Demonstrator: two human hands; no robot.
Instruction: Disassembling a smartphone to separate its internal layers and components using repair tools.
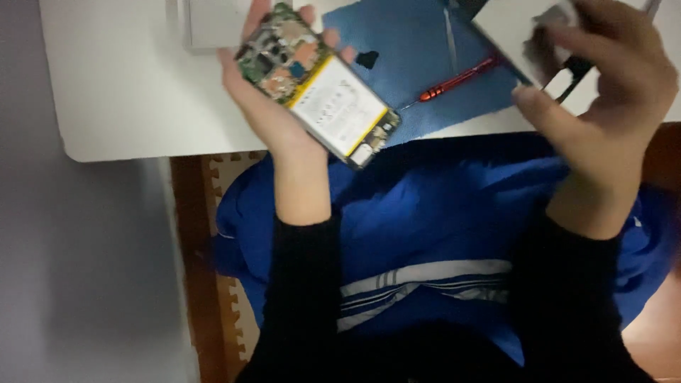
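Opened phone [318, 84]: green circuit board with copper and blue patches; white battery edged in yellow, silver frame.
Screwdriver [457, 78]: red handle, dark grip bands.
Mat [411, 42]: blue, one small black mark.
Desk [135, 78]: plain white.
Panel [525, 32] (held by the right hand): white with a grey smudge.
Sleeves [298, 298]: black.
Trousers [425, 213]: bright blue, white stripes in bands.
Floor mat [213, 184]: brown and tan, jigsaw-edged pattern.

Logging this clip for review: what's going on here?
A person seated at a white table holds an opened phone in the left hand, circuit board and battery exposed. The right hand holds a flat pale panel. A red screwdriver lies on a blue mat.
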